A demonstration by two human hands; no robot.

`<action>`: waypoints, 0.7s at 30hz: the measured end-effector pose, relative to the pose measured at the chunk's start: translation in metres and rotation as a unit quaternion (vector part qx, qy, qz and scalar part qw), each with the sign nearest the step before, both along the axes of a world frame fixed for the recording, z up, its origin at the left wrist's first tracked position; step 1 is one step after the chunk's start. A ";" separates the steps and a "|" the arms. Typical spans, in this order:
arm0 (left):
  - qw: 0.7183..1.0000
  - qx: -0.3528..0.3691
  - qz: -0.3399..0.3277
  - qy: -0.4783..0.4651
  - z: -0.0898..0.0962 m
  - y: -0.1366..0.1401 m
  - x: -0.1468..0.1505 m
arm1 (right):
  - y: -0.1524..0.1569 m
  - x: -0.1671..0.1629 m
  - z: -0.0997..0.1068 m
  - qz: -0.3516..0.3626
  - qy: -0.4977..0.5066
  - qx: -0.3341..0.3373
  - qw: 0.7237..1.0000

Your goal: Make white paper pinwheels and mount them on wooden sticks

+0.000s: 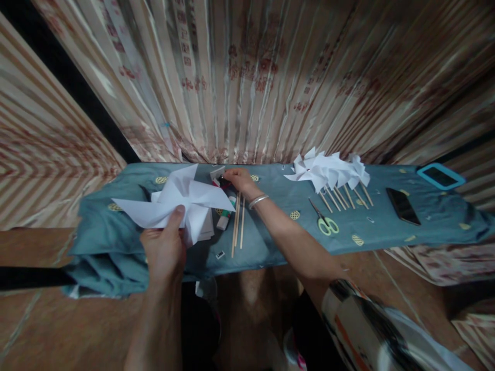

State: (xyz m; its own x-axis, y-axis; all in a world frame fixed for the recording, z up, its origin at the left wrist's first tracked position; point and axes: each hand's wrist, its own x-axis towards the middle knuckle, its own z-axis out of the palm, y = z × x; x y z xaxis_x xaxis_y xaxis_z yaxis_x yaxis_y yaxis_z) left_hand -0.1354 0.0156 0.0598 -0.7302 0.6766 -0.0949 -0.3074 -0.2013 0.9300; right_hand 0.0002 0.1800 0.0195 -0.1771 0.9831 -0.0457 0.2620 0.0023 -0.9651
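A white folded paper pinwheel (185,198) is held up in my left hand (166,247), the thumb pressing near its centre. My right hand (238,180) reaches to the far side of the table, with its fingertips pinched together over a small open box (217,175). Whatever sits between those fingertips is too small to make out. Just below that hand lie several thin wooden sticks (238,226) and a green and white glue stick (224,219). White paper sheets (207,229) rest partly under the pinwheel.
Several finished pinwheels on sticks (332,172) lie in a row at the right. Green-handled scissors (326,221), a black phone (402,206) and a blue-framed tablet (441,176) are also on the cloth-covered table (270,247). A curtain (247,93) hangs behind.
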 end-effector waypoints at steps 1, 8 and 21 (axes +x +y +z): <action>1.000 -0.001 -0.003 0.003 0.000 0.000 0.000 | -0.001 0.003 0.001 -0.013 0.052 -0.029 0.998; 1.000 0.015 -0.015 0.004 0.001 -0.003 0.006 | -0.041 0.039 0.023 -0.035 0.238 -0.150 0.959; 0.982 0.000 -0.188 0.034 -0.008 0.000 0.080 | -0.160 0.125 0.060 -0.031 0.360 -0.202 0.910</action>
State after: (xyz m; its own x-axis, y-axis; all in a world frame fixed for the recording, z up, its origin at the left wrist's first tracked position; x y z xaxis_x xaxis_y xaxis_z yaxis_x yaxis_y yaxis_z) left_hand -0.0556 0.0151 0.0517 -0.4326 0.8999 -0.0558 -0.2981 -0.0844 0.9508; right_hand 0.1256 0.0200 0.0791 -0.2487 0.9212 -0.2993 -0.4515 -0.3836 -0.8056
